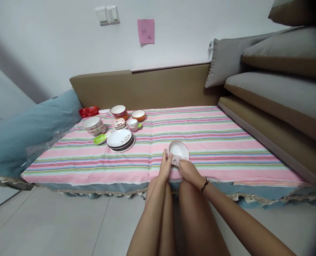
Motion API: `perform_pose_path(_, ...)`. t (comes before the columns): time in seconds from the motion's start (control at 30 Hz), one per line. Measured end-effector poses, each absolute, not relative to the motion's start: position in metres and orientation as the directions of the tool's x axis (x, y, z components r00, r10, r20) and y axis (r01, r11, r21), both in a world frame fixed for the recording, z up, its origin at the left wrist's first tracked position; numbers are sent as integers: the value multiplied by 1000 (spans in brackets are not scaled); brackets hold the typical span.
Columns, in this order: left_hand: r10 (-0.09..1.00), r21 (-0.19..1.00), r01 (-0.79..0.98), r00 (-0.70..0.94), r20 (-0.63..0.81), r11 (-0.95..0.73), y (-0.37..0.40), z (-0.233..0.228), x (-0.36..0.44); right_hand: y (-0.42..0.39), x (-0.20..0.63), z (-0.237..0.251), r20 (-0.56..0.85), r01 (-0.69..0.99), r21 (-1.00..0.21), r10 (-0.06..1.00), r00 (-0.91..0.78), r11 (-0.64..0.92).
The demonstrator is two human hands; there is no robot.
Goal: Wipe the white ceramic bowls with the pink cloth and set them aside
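A white bowl (179,148) with a thin red rim is tilted toward me above the striped cloth (200,135). My left hand (165,167) grips the bowl's left edge. My right hand (189,170), with a black band at the wrist, presses a small pale cloth (174,160) against the bowl's lower rim. Both hands sit just past my knees at the front edge of the bed.
At the back left stand a stack of white plates (120,139), a green spoon (101,138), white bowls (94,125), an orange bowl (138,115) and small dishes (132,124). A blue pillow (32,128) lies left; grey cushions (280,81) are stacked right.
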State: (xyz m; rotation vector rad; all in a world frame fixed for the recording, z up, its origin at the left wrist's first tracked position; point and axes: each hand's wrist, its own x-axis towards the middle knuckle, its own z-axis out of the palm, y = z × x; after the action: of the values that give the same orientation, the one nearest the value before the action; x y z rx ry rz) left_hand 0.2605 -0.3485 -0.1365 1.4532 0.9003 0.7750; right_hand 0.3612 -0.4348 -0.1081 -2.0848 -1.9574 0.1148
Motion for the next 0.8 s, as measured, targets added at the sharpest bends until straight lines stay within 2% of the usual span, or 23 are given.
perform_pose_path(0.13, 873, 979, 157, 486, 39, -131, -336, -131, 263, -432, 360, -118, 164, 952, -305, 986, 10, 41)
perform_pose_path(0.27, 859, 965, 183, 507, 73, -190, -312, -120, 273, -430, 372, -124, 154, 982, -188, 988, 10, 19)
perform_pose_path(0.37, 873, 963, 220, 488, 31, -157, -289, -113, 285, -412, 379, -118, 93, 969, -242, 993, 71, -46)
perform_pose_path(0.5, 904, 964, 250, 427, -27, -89, -257, -110, 299, -376, 387, -98, 20, 952, -303, 999, 47, -39)
perform_pose_path(0.6, 905, 975, 220, 419, -70, -26, -247, -112, 303, -357, 398, -72, -160, 915, -392, 987, 35, -96)
perform_pose_path(0.67, 892, 978, 205, 432, -134, 48, -247, -113, 303, -353, 405, -48, -244, 846, -504, 968, 51, -172)
perform_pose_path(0.73, 875, 969, 212, 435, -211, 128, -250, -112, 301, -360, 408, -18, -174, 759, -622, 979, 108, -194)
perform_pose_path(0.8, 873, 963, 231, 429, -231, 142, -253, -109, 299, -377, 405, 13, -14, 695, -713, 992, 123, -96)
